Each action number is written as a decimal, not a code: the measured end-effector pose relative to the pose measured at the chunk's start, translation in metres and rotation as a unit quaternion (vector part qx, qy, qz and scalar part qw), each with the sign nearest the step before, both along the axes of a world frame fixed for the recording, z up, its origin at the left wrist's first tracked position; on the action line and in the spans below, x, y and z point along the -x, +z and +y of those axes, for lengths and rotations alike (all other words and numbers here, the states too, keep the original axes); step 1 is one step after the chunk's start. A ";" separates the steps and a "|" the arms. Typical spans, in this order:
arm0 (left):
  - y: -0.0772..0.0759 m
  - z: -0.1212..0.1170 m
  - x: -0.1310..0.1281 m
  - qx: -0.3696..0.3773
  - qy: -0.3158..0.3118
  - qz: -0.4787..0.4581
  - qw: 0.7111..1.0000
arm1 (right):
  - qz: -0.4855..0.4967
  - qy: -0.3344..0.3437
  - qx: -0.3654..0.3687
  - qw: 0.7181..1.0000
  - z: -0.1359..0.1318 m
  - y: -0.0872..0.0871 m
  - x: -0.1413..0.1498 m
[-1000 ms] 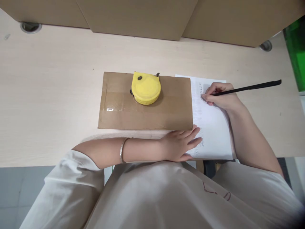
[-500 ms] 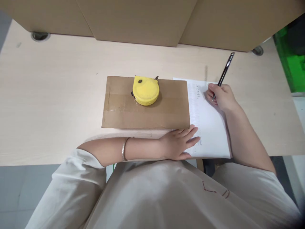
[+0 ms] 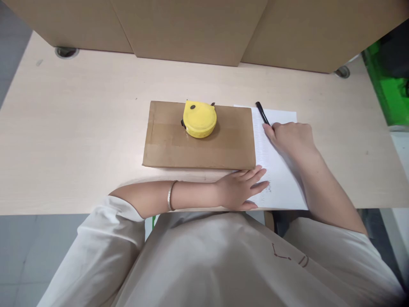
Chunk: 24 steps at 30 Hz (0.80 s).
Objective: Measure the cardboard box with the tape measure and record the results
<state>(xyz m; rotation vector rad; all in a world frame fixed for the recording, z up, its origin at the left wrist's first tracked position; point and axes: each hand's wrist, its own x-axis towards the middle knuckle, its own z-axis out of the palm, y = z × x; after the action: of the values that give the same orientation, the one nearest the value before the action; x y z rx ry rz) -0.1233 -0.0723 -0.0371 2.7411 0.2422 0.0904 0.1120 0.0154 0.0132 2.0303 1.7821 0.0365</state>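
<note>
My right hand is closed around a black pen over the upper part of a white sheet of paper. The pen slants up and to the left, and its lower end is hidden by the hand. Small marks show on the paper near its lower left. My left hand lies flat with fingers spread, its fingertips on the paper's left side and close to the front right corner of a cardboard box. A yellow tape measure rests on the box.
The pale wooden table carries the box and paper. Tall brown panels stand along its back edge, with round cable holes near both ends. Something green is beyond the right edge.
My right hand has turned over from a writing grip, swinging the pen from pointing right, through upright, to up-left. My left hand stays flat. The view has shifted slightly.
</note>
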 end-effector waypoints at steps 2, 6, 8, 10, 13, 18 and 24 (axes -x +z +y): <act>0.001 0.002 -0.002 -0.013 -0.002 0.000 1.000 | -0.005 0.006 -0.004 1.000 -0.002 -0.001 0.002; 0.016 0.003 -0.002 -0.050 -0.018 0.007 0.999 | 0.017 0.002 0.007 1.000 0.001 0.003 0.000; 0.033 0.002 0.006 -0.062 -0.029 -0.004 0.998 | 0.045 -0.003 -0.013 0.999 0.004 0.010 0.000; 0.058 -0.001 0.023 -0.066 -0.043 -0.042 0.996 | 0.086 0.000 -0.086 0.993 0.007 0.020 0.005; 0.099 -0.001 0.064 -0.053 -0.059 -0.142 0.987 | 0.206 0.055 -0.214 0.953 0.008 0.041 0.029; 0.133 0.023 0.130 0.080 0.016 -0.246 0.966 | 0.363 0.302 -0.169 0.865 0.015 0.063 0.099; 0.083 0.102 0.194 0.168 0.435 -0.528 0.710 | 0.361 0.383 -0.117 0.842 0.041 0.049 0.143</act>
<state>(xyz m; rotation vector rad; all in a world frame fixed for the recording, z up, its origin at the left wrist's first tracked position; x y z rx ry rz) -0.3174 0.0297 0.0463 1.5832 1.0178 1.5886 -0.0307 0.0561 0.0621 1.3890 3.1107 -0.3274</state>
